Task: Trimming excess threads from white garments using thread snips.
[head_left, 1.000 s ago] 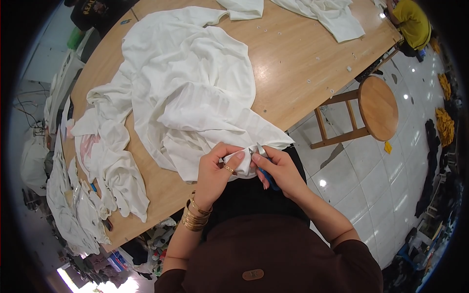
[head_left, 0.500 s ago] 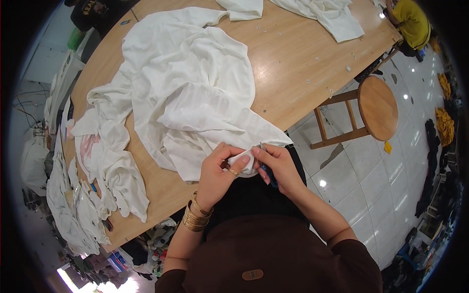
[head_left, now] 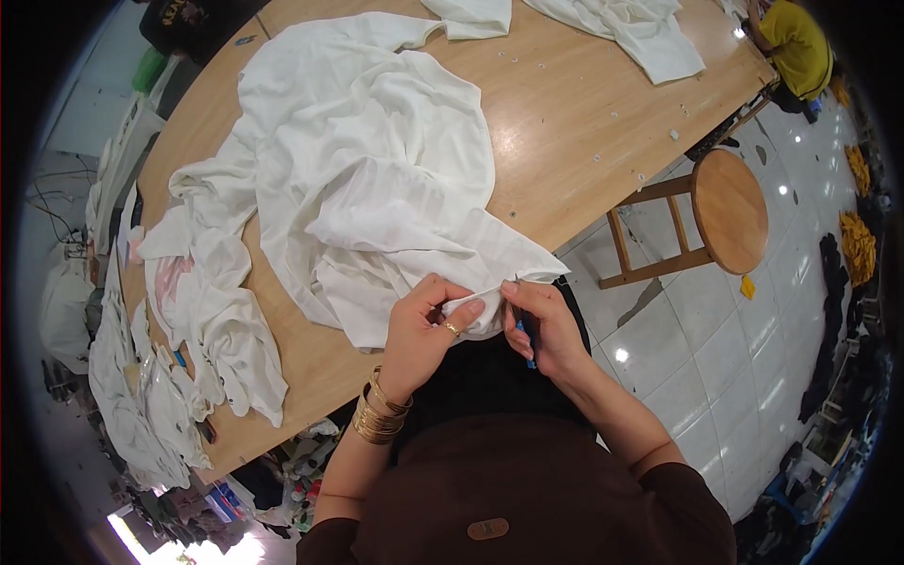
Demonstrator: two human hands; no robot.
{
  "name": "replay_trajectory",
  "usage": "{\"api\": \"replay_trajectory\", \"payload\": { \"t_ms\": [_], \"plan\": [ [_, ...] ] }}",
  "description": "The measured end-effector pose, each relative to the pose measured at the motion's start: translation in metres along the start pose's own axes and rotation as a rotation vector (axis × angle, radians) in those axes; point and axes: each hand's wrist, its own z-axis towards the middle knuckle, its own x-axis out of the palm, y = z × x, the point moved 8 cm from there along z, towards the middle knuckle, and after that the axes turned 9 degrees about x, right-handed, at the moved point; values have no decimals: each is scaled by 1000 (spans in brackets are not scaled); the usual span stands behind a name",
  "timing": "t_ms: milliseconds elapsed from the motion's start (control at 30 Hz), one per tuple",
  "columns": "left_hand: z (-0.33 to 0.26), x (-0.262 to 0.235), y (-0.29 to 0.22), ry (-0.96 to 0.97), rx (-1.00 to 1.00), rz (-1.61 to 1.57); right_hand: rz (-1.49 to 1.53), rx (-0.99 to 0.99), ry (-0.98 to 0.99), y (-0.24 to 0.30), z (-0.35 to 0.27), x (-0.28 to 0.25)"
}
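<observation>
A large white garment (head_left: 377, 122) lies rumpled over the table, its near edge hanging toward my lap. My left hand (head_left: 426, 325), with a ring and gold bangles on the wrist, is closed on a folded edge of this cloth, thumb pressing from above. Close beside it, my right hand (head_left: 546, 325) holds small thread snips with blue handles (head_left: 529, 344). Its thumb and forefinger are at the cloth edge, touching or nearly touching it. The snips' blades are mostly hidden by the fingers.
The wooden table (head_left: 546, 141) carries small white scraps and more white garments (head_left: 217, 320) at left and far side. A round wooden stool (head_left: 730, 212) stands right on the tiled floor (head_left: 678, 348). One person in yellow (head_left: 799, 47) sits far right; another in black (head_left: 184, 28) is far left.
My right hand has shifted slightly right, away from the left hand, and the blue handles show more upright. More of the cloth edge shows between the hands. My left hand barely moved.
</observation>
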Motion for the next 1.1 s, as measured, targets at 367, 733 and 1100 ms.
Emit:
{"api": "replay_trajectory", "payload": {
  "t_ms": [367,733,1100],
  "plan": [
    [1,-4,4,12,24,42,129,-54,-31,5,-3,-16],
    [7,-8,16,26,-106,-110,-309,-368,-386,67,-28,-62],
    [5,-10,20,56,26,-4,-1026,-719,-349,41,-15,19]
  ]
}}
